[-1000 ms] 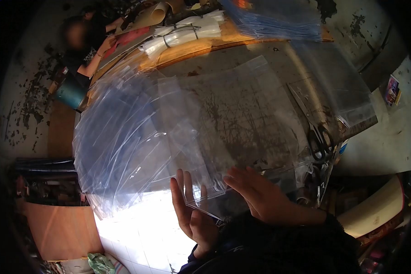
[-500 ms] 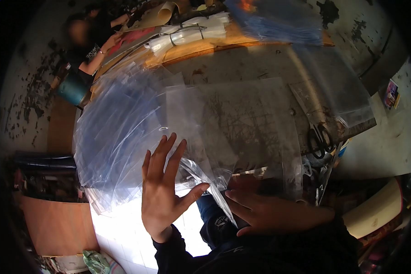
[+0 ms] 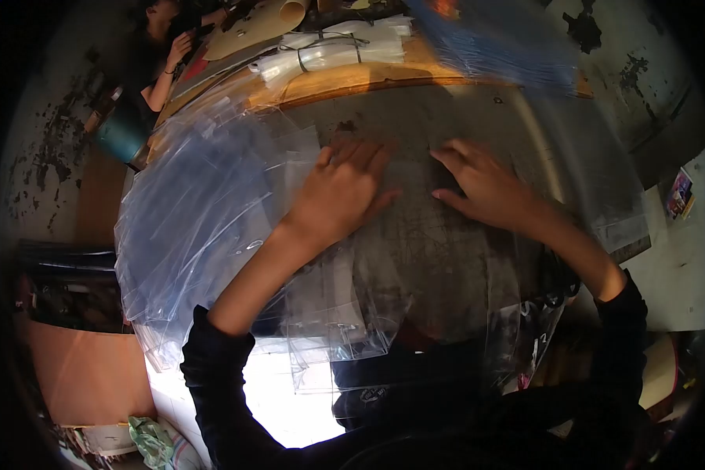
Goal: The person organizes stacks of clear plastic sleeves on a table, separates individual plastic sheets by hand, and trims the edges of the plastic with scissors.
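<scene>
My left hand (image 3: 341,188) reaches out over the upper part of a clear plastic sheet (image 3: 435,274) on the worktable. Its thumb stands away from the fingers, which are slightly blurred. To its right, my right hand (image 3: 482,184) hovers at or just above the table surface, thumb and fingers apart with nothing seen between them. Whether either hand presses on the sheet I cannot tell. A large heap of bluish clear plastic sheets (image 3: 196,211) lies left of my left forearm. The sheet's near edge, crumpled, hangs over the table's front edge.
Tied white plastic bundles (image 3: 333,51) lie on a wooden board (image 3: 352,82) at the back. Behind to the right is a stack of blue plastic sheets (image 3: 509,51). Another person (image 3: 160,74) is at the far left, near a teal container (image 3: 121,137). More clear sheeting (image 3: 603,172) lies right.
Both hands have moved from the table's near edge forward over the sheet, and the right one has swung up to the right side. My right forearm now covers the area where the scissors lay.
</scene>
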Demonstrator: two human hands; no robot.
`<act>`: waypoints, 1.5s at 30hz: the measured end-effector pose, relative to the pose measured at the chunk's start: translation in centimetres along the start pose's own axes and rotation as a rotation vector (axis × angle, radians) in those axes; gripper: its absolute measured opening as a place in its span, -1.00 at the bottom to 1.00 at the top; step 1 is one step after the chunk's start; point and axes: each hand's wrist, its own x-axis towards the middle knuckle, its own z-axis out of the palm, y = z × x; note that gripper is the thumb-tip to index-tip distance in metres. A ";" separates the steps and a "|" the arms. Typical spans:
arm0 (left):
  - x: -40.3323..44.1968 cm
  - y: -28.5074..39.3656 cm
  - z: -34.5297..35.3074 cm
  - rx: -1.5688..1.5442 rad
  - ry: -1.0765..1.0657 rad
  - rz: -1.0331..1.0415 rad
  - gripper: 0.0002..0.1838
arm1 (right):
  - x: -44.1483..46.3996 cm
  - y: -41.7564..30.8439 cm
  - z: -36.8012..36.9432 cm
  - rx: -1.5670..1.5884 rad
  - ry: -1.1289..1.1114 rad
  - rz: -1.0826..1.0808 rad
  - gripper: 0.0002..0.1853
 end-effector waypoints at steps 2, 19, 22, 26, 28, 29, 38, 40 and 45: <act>0.0 -0.5 1.1 -0.093 -0.002 -0.023 -0.55 | 0.1 1.1 0.5 0.019 -0.010 -0.039 -0.56; 0.7 0.2 0.3 -0.129 -0.166 -0.042 -0.86 | -0.1 2.3 1.1 0.104 -0.007 -0.120 -0.82; 0.7 0.0 0.3 -0.170 -0.195 -0.034 -0.85 | -0.2 2.4 0.9 0.121 -0.013 -0.129 -0.81; 1.2 0.0 0.9 -0.262 -0.052 -0.060 -0.82 | -0.4 2.3 0.9 0.112 0.032 -0.151 -0.80; 1.1 0.0 1.0 -0.256 -0.044 -0.049 -0.82 | -0.4 2.4 0.8 0.094 0.056 -0.191 -0.80; 1.0 0.0 1.0 -0.249 -0.035 -0.038 -0.83 | -0.4 2.5 0.8 0.076 0.081 -0.233 -0.80; 0.8 0.3 1.0 -0.207 0.028 0.022 -0.84 | -0.2 2.6 0.6 0.076 0.073 -0.281 -0.81; 0.8 0.4 1.1 -0.202 0.034 0.021 -0.84 | -0.2 2.6 0.8 0.080 0.081 -0.280 -0.81; 0.7 0.5 1.1 -0.198 0.039 0.027 -0.84 | -0.1 2.6 0.6 0.089 0.066 -0.281 -0.82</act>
